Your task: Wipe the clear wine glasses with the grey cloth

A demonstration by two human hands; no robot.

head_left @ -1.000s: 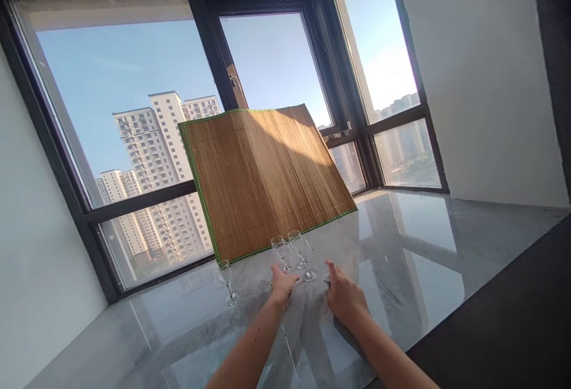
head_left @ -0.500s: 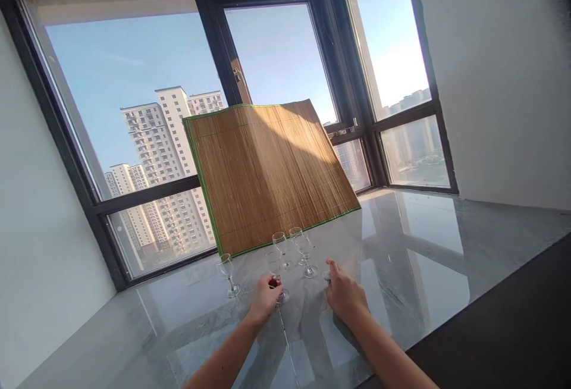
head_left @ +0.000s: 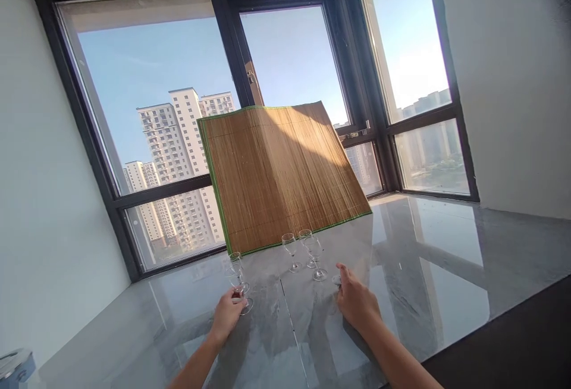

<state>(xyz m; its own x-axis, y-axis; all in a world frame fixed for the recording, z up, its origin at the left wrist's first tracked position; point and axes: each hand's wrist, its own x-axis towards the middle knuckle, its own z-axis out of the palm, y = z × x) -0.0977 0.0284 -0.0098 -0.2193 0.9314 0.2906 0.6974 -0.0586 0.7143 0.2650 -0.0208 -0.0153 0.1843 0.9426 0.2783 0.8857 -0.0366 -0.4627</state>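
Observation:
My left hand (head_left: 229, 313) is closed round the stem of a small clear stemmed glass (head_left: 247, 307), upright on the grey counter at the left. Just behind it, overlapping in view, stands a second stemmed glass (head_left: 236, 257). My right hand (head_left: 358, 298) is closed near the middle right, low over the counter. Beside its fingertips shows a small clear rounded piece (head_left: 336, 280); what the fingers hold is mostly hidden. Between the hands, farther back, three more stemmed glasses stand close together: a left one (head_left: 289, 245), a rear one (head_left: 306, 235) and a front one (head_left: 314, 252).
A bamboo mat (head_left: 285, 169) with green edging leans against the dark-framed window (head_left: 229, 50) behind the glasses. The glossy grey counter (head_left: 428, 252) has a thin dark seam (head_left: 288, 308). A pale blue and white object (head_left: 16, 367) sits at the lower left corner.
My left hand has moved left with its glass, from in front of the middle group to beside the leftmost glass. The right hand stays put on the counter; the view has shifted slightly.

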